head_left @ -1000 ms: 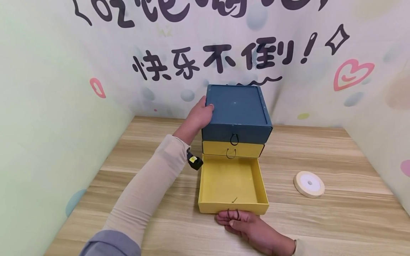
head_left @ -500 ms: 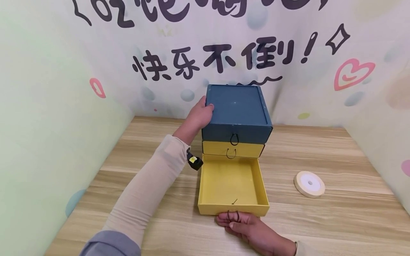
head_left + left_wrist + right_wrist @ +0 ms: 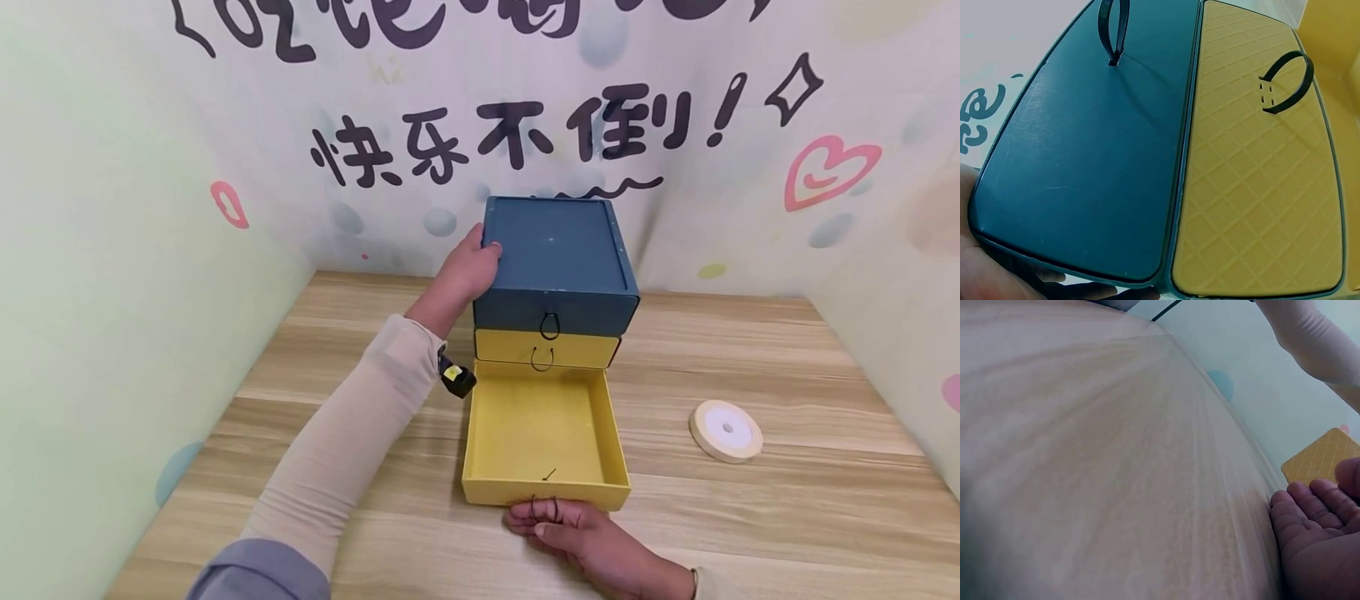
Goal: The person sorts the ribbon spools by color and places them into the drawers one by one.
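A stacked drawer cabinet [image 3: 555, 243] has a blue top and a blue upper drawer [image 3: 1097, 144]. Below that, a yellow middle drawer [image 3: 1254, 169] with a black loop is closed. The lowest yellow drawer [image 3: 540, 425] is pulled far out, with only a small dark loop end visible inside. My left hand [image 3: 468, 268] holds the cabinet's left side, thumb over the top edge. At the low drawer's front, my right hand [image 3: 581, 537], palm up, has its fingers through the black loop handle [image 3: 556, 508], thumb close to them. The right wrist view shows these fingers bent.
A roll of cream ribbon or tape [image 3: 726, 430] lies on the wooden table [image 3: 787, 517], right of the drawer. Behind the cabinet hangs a printed cloth [image 3: 420, 225] with large black characters. Pale walls stand at both sides.
The lowest drawer has slid slightly further toward me, my right hand moving with it. My left hand stays on the cabinet, which has not visibly shifted.
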`<state>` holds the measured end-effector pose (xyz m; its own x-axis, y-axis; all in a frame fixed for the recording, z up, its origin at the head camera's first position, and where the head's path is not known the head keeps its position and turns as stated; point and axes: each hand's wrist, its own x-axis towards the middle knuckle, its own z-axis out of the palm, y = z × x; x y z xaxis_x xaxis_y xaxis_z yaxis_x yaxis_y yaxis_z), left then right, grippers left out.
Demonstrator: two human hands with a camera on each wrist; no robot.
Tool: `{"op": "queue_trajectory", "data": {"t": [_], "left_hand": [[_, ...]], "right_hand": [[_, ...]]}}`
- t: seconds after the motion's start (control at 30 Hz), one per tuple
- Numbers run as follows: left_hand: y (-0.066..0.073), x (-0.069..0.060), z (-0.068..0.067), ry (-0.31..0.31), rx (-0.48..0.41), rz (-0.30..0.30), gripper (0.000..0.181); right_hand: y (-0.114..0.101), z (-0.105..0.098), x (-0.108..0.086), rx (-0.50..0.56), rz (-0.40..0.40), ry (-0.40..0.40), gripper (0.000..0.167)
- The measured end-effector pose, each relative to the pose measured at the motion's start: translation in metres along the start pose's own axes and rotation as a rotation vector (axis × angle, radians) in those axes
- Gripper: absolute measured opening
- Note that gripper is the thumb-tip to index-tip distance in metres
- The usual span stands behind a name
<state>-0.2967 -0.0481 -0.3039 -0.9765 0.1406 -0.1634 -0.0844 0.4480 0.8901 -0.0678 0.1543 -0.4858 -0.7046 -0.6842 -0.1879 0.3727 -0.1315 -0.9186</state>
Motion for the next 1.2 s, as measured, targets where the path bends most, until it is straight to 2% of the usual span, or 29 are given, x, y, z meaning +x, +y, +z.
{"op": "queue_trajectory", "data": {"t": [0.17,0.33,0.6,0.73,0.9,1.07,1.2], "left_hand": [[-0.001,0.000,0.000,0.001,-0.004,0.003,0.062],[0.000,0.001,0.000,0.009,-0.006,0.004,0.062],[0.000,0.001,0.000,0.003,-0.011,0.004,0.061],[0.000,0.001,0.000,0.005,-0.010,0.008,0.061],[0.000,0.001,0.001,0.009,-0.008,0.000,0.061],[0.000,0.000,0.001,0.008,-0.001,-0.009,0.062],[0.001,0.000,0.001,0.005,0.002,-0.005,0.062]], "right_hand": [[-0.001,0.001,0.001,-0.059,-0.010,-0.013,0.042],[-0.001,0.001,0.001,-0.075,-0.025,-0.034,0.041],[-0.010,-0.007,-0.005,-0.099,0.091,-0.134,0.038],[-0.020,-0.011,-0.010,-0.240,0.115,-0.163,0.036],[-0.037,-0.015,-0.021,-0.479,0.057,-0.166,0.033],[-0.058,-0.013,-0.031,-0.677,-0.073,-0.200,0.034],[-0.077,-0.007,-0.038,-0.954,-0.259,-0.164,0.036]]}}
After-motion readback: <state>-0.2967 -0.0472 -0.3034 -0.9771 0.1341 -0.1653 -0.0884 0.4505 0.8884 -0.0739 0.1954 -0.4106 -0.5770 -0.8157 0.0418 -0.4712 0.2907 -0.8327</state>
